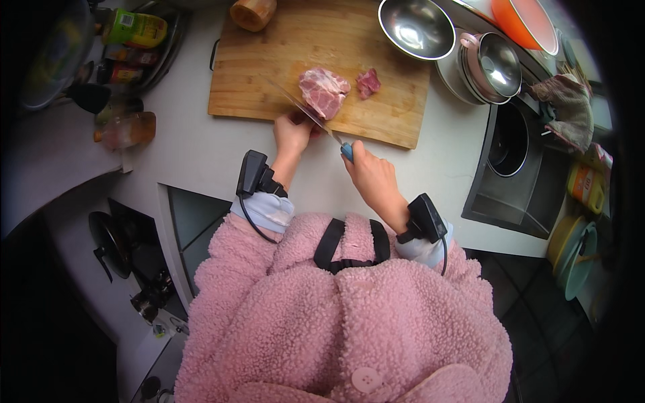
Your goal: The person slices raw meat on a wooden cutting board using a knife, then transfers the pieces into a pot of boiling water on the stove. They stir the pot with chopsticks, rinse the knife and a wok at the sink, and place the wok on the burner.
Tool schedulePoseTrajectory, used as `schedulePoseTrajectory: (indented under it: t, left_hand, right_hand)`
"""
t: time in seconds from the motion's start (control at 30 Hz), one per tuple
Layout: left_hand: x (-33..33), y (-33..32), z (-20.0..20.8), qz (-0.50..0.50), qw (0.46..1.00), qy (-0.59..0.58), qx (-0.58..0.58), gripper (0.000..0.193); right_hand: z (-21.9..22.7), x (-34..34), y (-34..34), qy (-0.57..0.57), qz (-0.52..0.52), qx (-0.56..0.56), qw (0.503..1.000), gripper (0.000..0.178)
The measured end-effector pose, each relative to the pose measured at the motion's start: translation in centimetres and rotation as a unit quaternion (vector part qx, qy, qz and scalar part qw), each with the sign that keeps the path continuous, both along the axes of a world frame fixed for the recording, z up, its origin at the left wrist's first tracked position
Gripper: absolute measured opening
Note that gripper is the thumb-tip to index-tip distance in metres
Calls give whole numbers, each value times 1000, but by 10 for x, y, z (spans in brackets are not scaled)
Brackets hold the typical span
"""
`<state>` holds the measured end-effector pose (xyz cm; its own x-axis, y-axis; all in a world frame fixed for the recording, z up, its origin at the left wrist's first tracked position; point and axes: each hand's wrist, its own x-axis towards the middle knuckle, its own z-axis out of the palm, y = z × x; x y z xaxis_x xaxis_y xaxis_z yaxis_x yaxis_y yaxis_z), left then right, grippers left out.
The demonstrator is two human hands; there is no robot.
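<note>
A chunk of raw meat [327, 91], pink with white fat, lies on the wooden cutting board [269, 43] near its front edge. My right hand [376, 176] is closed round the blue handle of a kitchen knife [300, 103]. The blade slants up to the left along the near left side of the meat. Left of the blade, my left hand [291, 136] is at the board's front edge with its fingers curled in. The blade partly hides those fingertips, and what they grip cannot be made out. A smaller piece of meat [368, 84] sits to the right of the chunk.
An orange-brown cut vegetable [253, 13] stands at the board's far left. A steel bowl [416, 28] overlaps its far right corner, with stacked bowls [494, 67] beyond. The sink [514, 191] is at right. Bottles [134, 28] and a jar [129, 131] are at left.
</note>
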<state>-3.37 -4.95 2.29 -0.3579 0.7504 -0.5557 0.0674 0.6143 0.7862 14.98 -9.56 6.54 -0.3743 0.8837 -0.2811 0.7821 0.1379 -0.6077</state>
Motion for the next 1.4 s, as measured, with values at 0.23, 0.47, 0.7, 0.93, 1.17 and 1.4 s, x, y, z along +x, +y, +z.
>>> schedulePoseTrajectory:
  t: [0.23,0.47,0.7,0.93,1.17,1.4]
  left_hand:
    - [2,-2,1,-2,1000,-1,14,14]
    - [1,0,-3,-1,1000,2,29,16]
    - [-3,0,-4,-15,1000,9,-3,17]
    - [-2,8,14,21,997,-73,-29,18]
    - [1,15,8,-58,997,47,-30,18]
    - [5,0,-2,51,998,-46,9,13]
  right_hand:
    - [11,-1,-5,-22,-18,-17,999,24]
    - [10,-9,6,-19,-6,-12,1000,24]
    - [9,5,12,1,-16,22,1000,28]
    - [10,7,16,-8,-4,-16,1000,27]
    - [7,5,12,4,-17,19,1000,27]
    - [6,11,7,-4,3,-2,1000,27]
